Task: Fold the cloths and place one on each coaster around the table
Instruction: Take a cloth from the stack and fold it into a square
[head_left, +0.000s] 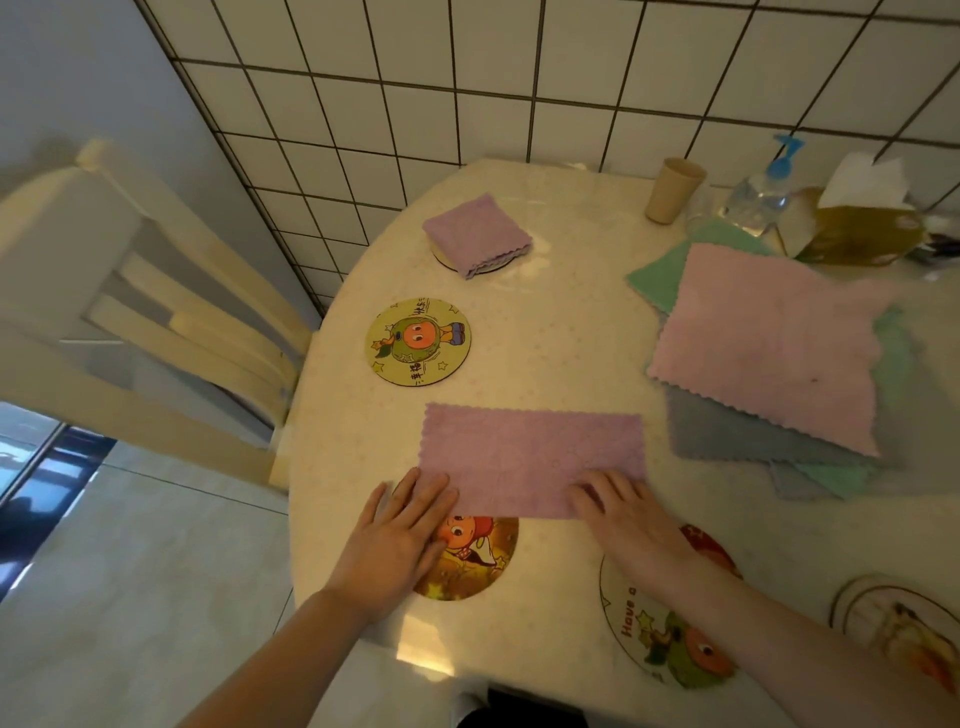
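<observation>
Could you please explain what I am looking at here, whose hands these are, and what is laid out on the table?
This is one picture from a camera worn on a person's head, looking down at their own bare hands. The left hand and right hand press flat on a purple cloth, folded into a rectangle; neither has a grip on it. A folded purple cloth already sits on a far coaster. An empty cartoon coaster lies between. Unfolded cloths are stacked on the right.

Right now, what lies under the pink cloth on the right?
Under the pink cloth lies a stack of flat cloths: green and grey-blue edges stick out. How many are there is hidden.
</observation>
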